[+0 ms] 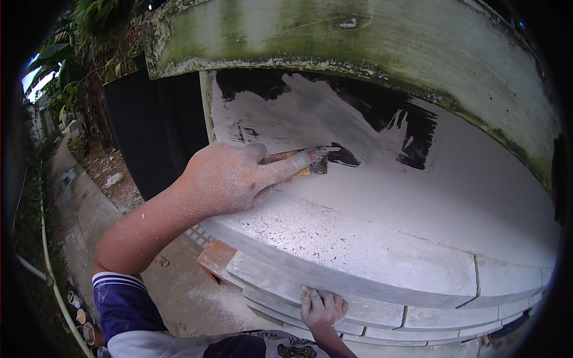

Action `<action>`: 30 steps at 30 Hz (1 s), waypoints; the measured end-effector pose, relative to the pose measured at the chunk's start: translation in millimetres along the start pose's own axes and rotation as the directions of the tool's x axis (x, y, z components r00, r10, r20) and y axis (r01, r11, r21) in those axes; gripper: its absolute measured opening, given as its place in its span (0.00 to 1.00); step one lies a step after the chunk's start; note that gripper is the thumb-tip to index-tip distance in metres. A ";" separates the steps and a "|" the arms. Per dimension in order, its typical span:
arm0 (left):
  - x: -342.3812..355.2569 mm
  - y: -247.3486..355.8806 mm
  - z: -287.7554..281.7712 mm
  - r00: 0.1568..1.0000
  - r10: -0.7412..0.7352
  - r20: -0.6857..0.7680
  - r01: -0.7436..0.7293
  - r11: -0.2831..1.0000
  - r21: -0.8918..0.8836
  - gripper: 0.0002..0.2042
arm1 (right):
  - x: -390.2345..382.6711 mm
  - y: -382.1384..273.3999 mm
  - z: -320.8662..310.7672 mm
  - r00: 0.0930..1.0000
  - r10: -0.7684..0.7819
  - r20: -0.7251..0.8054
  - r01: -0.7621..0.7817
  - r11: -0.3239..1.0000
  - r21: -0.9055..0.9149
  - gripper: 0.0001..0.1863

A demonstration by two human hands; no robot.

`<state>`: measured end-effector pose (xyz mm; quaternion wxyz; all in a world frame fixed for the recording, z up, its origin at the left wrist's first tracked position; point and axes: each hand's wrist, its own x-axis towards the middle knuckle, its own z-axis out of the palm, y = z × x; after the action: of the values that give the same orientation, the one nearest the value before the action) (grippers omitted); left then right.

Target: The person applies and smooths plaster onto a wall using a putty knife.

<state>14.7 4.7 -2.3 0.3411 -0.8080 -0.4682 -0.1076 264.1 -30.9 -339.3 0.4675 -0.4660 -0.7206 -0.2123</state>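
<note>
My left hand (pixel 236 176), coated in pale powder, grips a rusty, flat scraper blade (pixel 311 167) with its fingers stretched along it. The blade touches a wall panel (pixel 322 113) smeared with whitish filler over a black surface, its dark patches showing along the top and right. Lower down, my right hand (pixel 322 307) has its fingertips curled on a grey block edge (pixel 370 310), beneath a speckled, dust-covered ledge (pixel 358 238).
A mossy concrete beam (pixel 388 42) arches over the panel. A black panel (pixel 155 137) stands at left, beside a concrete path (pixel 83 191), plants and pipes (pixel 54 286). Several small containers (pixel 86 322) sit at lower left; a brown board (pixel 215 256) lies below the ledge.
</note>
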 end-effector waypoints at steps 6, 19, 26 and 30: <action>16.1 16.2 -7.6 0.994 0.061 -0.095 -0.061 0.998 -0.002 0.32 | -1.9 0.7 0.3 1.000 0.019 0.018 -0.019 1.000 -0.024 0.07; 30.2 26.8 -9.3 0.993 0.078 -0.093 -0.079 0.997 -0.010 0.34 | -7.2 1.7 3.2 1.000 0.016 0.004 -0.015 1.000 -0.024 0.07; -15.5 -9.7 12.9 0.988 -0.112 -0.108 0.116 0.993 0.033 0.30 | -2.1 2.7 -0.2 1.000 0.009 -0.025 -0.009 1.000 -0.020 0.05; 0.7 -3.6 -0.6 0.992 -0.042 -0.118 0.044 0.999 0.014 0.29 | -4.0 4.5 2.7 1.000 -0.012 -0.022 0.012 0.999 -0.034 0.07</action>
<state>12.1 5.9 0.0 0.3724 -0.7872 -0.4654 -0.1585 267.2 -28.7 -344.6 0.4661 -0.4671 -0.7145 -0.2324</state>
